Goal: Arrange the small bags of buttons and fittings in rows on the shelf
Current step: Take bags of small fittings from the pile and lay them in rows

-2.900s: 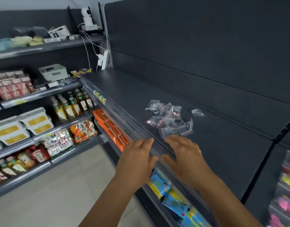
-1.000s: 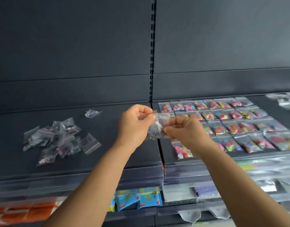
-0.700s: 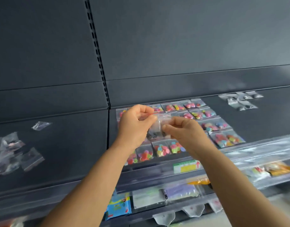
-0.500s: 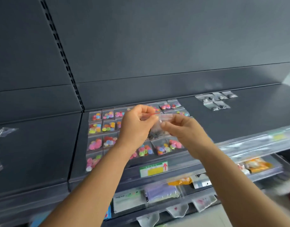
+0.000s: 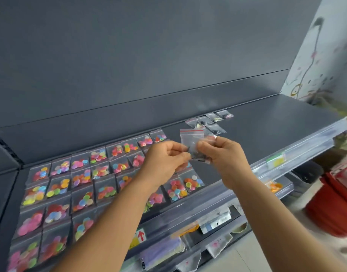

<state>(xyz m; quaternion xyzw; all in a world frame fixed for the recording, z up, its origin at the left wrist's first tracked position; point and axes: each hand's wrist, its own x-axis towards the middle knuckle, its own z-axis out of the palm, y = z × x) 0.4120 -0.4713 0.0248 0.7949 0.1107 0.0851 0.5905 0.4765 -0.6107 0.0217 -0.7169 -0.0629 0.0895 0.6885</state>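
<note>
left hand: thumb and forefinger pinch the clear bag's left edge
right hand: fingertips pinch its right side
clear bag: upright between both hands, above the shelf
button bags: rows at left
dark-fitting bags: small cluster behind

Both the left hand and right hand pinched clear bags above the shelf; button bags lay in rows at eight o'clock.
</note>
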